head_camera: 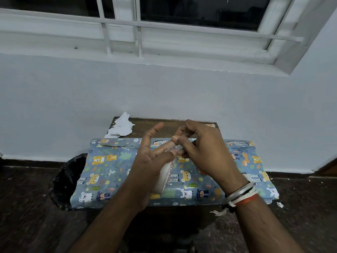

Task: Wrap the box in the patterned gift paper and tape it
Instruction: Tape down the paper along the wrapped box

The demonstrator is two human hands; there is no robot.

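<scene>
The box (113,170), covered in patterned gift paper (204,181), lay on the wooden table (145,125). The 2 hands were above it. The left hand (151,161) gripped the tape roll (165,177), thumb raised. The right hand (200,148) pinched the tape end (177,147) between thumb and fingers.

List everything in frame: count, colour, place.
wrapped box: 1, blue paper with animal print, on the table
table: 1, dark brown, against the wall
tape roll: 1, white with red lettering, above the box
paper scraps: small pile, white, table's back left corner
bin: 1, black liner, on the floor left of the table
window: 1, white frame and bars, above the wall
bangles: several, silver, white, orange, right wrist
left hand: holds the roll
right hand: pinches the tape end
</scene>
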